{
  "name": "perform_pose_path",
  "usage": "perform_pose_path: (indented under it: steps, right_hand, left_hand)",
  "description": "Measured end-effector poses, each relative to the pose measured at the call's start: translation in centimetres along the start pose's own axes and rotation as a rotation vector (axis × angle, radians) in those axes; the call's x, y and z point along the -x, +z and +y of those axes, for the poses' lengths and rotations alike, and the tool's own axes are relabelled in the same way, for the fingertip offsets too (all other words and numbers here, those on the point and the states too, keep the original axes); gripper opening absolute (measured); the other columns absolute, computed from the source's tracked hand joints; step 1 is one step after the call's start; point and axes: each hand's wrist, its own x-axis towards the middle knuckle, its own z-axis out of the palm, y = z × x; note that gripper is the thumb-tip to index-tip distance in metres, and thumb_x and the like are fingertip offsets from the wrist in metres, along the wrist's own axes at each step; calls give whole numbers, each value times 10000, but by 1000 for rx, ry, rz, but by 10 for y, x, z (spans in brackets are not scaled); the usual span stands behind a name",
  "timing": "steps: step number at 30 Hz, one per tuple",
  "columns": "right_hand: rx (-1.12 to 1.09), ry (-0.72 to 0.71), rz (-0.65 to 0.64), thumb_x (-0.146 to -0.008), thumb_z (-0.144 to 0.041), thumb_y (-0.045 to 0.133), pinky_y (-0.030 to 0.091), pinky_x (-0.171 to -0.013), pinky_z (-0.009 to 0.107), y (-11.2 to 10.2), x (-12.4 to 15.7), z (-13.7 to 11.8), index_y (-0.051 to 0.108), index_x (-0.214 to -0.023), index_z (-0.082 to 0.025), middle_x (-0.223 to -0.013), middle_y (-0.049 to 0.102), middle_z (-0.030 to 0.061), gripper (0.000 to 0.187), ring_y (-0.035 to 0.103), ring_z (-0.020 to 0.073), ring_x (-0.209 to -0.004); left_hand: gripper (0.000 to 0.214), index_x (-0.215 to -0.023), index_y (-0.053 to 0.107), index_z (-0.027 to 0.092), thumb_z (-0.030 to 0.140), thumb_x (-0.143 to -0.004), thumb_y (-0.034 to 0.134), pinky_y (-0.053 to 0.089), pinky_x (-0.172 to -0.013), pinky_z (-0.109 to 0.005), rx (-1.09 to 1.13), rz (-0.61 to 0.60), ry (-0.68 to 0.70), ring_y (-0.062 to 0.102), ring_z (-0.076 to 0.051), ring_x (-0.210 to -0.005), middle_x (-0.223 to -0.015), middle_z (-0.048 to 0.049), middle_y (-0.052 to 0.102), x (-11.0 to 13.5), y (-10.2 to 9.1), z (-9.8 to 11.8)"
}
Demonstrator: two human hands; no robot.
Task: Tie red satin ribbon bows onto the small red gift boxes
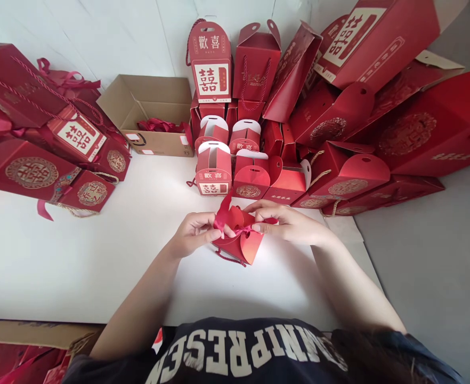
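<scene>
A small red gift box [253,246] with petal-like top flaps stands on the white table in front of me. A dark red ribbon [243,230] crosses its top, looking knotted or twisted in the middle. My left hand [197,232] pinches the ribbon at the box's left side, and a loose end sticks up past the fingers. My right hand [285,221] is closed on the ribbon's other side, its fingers resting by the box's top. A twisted red cord [231,258] hangs at the box's near side.
Rows of small red boxes [213,170] stand just beyond my hands. Larger red boxes [339,170] are stacked to the right, against a grey surface. An open cardboard box [163,143] holds red ribbons. More ribboned boxes [31,170] are piled at left on the white table [139,229].
</scene>
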Motion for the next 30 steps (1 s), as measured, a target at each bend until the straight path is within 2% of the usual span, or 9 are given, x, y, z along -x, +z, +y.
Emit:
perform_pose_path:
  steps: [2, 7, 12, 18, 20, 23, 26, 28, 30]
  right_hand:
    - [8, 3, -5, -937, -458, 547, 439, -1012, 417, -1, 1, 0, 608, -753, -209, -1288, 590, 59, 316, 573, 245, -1168]
    - [35, 2, -16, -937, -436, 553, 432, -1011, 415, -2, 2, 1, 607, -740, -210, -1303, 591, 53, 304, 570, 245, -1179]
    - [26, 37, -2, -915, -412, 581, 439, -1006, 435, -6, 2, 5, 626, -722, -205, -1319, 584, 61, 287, 565, 263, -1199]
    - [14, 90, -26, -898, -366, 595, 442, -1003, 429, -9, 2, 10, 646, -713, -206, -1321, 579, 49, 250, 572, 250, -1183]
    - [31, 110, -24, -893, -370, 600, 446, -991, 422, -10, 2, 9, 647, -710, -206, -1323, 582, 49, 250, 577, 252, -1177]
    - [75, 106, -37, -899, -372, 595, 445, -985, 405, -10, 3, 7, 642, -716, -202, -1329, 585, 51, 254, 582, 248, -1174]
    - [86, 75, -70, -924, -381, 561, 441, -989, 389, -10, 3, 6, 651, -774, -199, -1303, 603, 65, 252, 592, 239, -1158]
    - [91, 79, -72, -931, -394, 553, 438, -990, 384, -11, 3, 5, 644, -784, -193, -1297, 606, 70, 265, 594, 239, -1149]
    - [95, 82, -61, -934, -402, 553, 442, -974, 371, -11, 4, 4, 627, -761, -189, -1302, 604, 68, 284, 595, 235, -1137]
  left_hand:
    - [233, -931, 757, 168, 368, -871, 655, 548, -651, -330, 41, -22, -35, 693, -222, -769, -926, -136, 758, 2, -3, 1]
    - [187, -850, 708, 165, 343, -876, 655, 493, -469, -270, 156, -27, -101, 610, -132, -497, -879, -126, 768, 4, -11, -5]
    - [205, -776, 687, 170, 350, -872, 664, 556, -522, -289, 176, 23, -148, 672, -164, -559, -779, -92, 759, 4, -17, -10]
    - [215, -738, 659, 168, 346, -857, 681, 563, -578, -307, 155, -52, -177, 681, -180, -606, -743, -92, 745, 2, -23, -6]
    - [253, -762, 650, 171, 409, -837, 692, 550, -574, -320, 171, -102, -178, 673, -195, -600, -699, -92, 725, 1, -26, -4]
    - [473, -786, 656, 163, 635, -794, 627, 519, -537, -346, 202, -138, -151, 643, -222, -551, -630, -112, 687, 2, -33, -4]
    - [610, -758, 639, 164, 771, -711, 594, 445, -456, -318, 186, -62, -96, 556, -189, -463, -557, -82, 623, 6, -42, -4]
    - [614, -776, 621, 176, 781, -668, 625, 363, -397, -275, 199, -35, -57, 451, -140, -391, -499, -28, 563, 10, -49, -2]
    - [597, -808, 605, 190, 773, -681, 613, 282, -362, -246, 210, 27, -25, 333, -101, -338, -450, 17, 506, 13, -53, 5]
